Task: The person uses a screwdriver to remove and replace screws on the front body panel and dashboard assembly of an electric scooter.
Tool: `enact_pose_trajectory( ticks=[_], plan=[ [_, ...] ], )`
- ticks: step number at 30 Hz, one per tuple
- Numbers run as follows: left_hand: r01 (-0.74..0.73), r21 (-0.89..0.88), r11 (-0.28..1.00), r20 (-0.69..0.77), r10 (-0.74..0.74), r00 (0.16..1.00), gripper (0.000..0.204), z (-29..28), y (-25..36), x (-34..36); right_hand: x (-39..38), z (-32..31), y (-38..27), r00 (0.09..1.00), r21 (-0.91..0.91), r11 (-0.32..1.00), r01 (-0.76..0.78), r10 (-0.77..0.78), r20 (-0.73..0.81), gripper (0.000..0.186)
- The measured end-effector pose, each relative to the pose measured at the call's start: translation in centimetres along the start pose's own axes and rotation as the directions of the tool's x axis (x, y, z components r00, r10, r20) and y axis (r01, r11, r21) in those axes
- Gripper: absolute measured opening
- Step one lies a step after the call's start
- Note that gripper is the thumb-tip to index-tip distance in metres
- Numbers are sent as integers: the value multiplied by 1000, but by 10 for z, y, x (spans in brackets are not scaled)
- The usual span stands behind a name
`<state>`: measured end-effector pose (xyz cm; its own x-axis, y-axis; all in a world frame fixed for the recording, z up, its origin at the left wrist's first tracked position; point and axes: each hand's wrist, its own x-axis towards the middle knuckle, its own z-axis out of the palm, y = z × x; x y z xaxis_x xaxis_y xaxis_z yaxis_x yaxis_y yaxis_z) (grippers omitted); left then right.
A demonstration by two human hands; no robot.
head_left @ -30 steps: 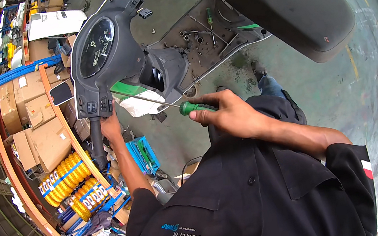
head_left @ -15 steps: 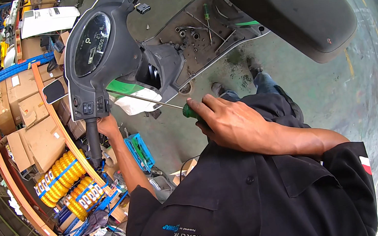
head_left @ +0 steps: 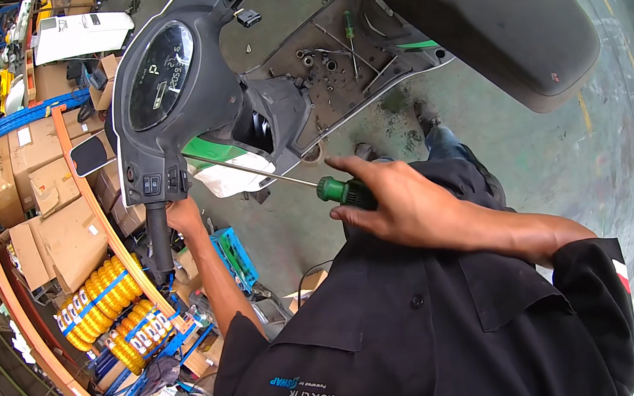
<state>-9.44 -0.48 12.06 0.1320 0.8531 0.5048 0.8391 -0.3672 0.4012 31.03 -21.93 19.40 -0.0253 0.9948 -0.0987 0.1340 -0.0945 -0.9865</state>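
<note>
My right hand holds a long screwdriver by its green handle. The thumb and forefinger are spread, and the handle's end sits against the palm. Its thin shaft runs up and left to the underside of the scooter's handlebar cover, where the tip is hidden. My left hand is up against the cover beside the black handlebar grip; its fingers are out of sight behind it. A lit oval display is set in the cover. Below hangs a green and white body panel.
Loose bolts, rings and rods, with another green-handled screwdriver, lie on the scooter's footboard. The dark seat juts in at upper right. An orange and blue shelf rack with cartons and yellow coils stands left. A blue crate is below.
My right thumb and forefinger have spread away from the screwdriver handle, and the hand has turned. The handlebar has shifted slightly to the right in view. My left hand stays beside the grip.
</note>
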Motion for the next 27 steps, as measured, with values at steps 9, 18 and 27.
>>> enact_pose_trajectory(
  ticks=[9,18,27],
  plan=[
    [-80,270,959,72,63,995,16,-6,-20,-7,11,-18,-2,742,316,689,-652,495,453,59],
    [124,-201,972,-112,-148,983,19,14,9,-43,-1,-52,-4,886,-34,948,-315,307,347,44],
    [347,-799,491,96,-465,880,44,-17,-63,-22,-16,-75,51,979,272,941,-201,199,36,42]
  ],
)
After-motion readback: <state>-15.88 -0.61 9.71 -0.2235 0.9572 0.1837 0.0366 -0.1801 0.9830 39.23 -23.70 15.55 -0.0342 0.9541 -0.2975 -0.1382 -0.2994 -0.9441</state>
